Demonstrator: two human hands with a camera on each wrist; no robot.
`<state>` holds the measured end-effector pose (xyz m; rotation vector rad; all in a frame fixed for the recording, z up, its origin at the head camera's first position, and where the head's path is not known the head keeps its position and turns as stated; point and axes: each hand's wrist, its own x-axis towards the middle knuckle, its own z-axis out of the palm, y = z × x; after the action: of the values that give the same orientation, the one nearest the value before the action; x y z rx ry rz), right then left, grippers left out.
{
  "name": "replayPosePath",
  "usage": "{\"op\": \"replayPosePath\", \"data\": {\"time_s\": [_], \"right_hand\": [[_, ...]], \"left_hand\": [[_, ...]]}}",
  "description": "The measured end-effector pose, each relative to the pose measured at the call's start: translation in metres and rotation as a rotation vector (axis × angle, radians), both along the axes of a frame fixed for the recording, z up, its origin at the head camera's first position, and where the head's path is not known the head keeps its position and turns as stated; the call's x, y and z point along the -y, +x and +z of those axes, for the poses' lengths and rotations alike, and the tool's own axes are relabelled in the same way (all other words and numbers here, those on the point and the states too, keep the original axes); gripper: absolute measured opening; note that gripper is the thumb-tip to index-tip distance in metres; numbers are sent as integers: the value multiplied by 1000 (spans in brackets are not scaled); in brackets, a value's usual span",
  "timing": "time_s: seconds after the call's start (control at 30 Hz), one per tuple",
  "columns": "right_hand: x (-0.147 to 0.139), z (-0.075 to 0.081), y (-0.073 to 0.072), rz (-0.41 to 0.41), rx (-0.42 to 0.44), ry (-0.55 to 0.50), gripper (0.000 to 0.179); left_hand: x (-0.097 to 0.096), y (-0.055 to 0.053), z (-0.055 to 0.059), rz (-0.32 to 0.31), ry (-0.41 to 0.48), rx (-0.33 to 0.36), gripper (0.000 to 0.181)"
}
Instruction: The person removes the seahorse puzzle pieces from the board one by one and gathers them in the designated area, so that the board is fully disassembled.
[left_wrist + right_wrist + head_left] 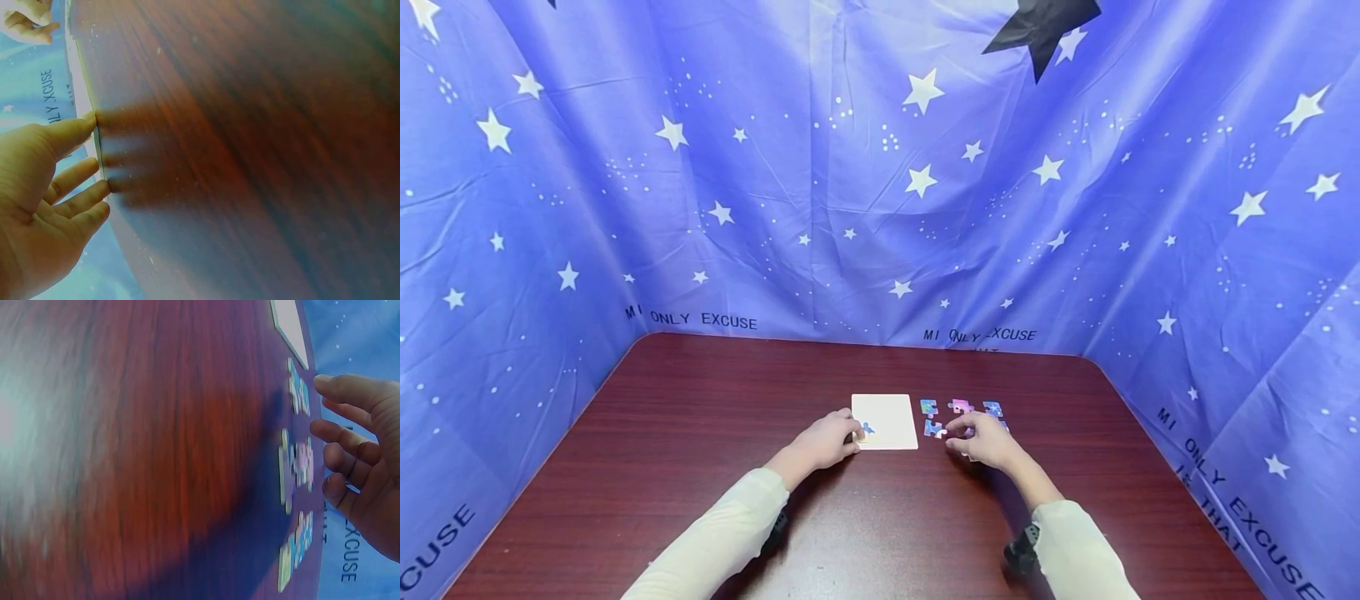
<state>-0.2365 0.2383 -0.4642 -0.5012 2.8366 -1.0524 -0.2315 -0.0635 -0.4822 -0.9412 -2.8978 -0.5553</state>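
Note:
A white square board [889,421] lies on the table, with a small blue-and-yellow patch [867,429] at its lower left corner. At that corner is my left hand [831,437]; its thumb and fingertips touch the board's edge in the left wrist view. My right hand [988,442] is over the jigsaw pieces to the right of the board, thumb and fingers spread apart and holding nothing. Beside its fingertips lies a blue jigsaw piece [933,428]. Farther back are a green-and-blue piece [928,407], a pink piece [959,406] and a blue piece [992,408]. The right hand partly hides other pieces.
The dark red wooden table [700,400] carries the board and pieces. A blue star-patterned curtain [820,208] hangs around its back and sides. In the right wrist view, flat jigsaw pieces [286,469] lie in front of the right fingers.

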Motion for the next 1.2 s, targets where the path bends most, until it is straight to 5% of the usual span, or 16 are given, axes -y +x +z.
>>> {"op": "replayPosePath", "data": {"time_s": [0.27, 0.5, 1.2], "right_hand": [[19, 1, -4, 8, -47, 57, 25], [29, -3, -7, 61, -60, 16, 24], [64, -7, -7, 45, -46, -1, 21]], "left_hand": [[1, -1, 0, -9, 2, -9, 10], [1, -2, -1, -7, -6, 6, 10], [1, -2, -1, -5, 3, 3, 9]]}}
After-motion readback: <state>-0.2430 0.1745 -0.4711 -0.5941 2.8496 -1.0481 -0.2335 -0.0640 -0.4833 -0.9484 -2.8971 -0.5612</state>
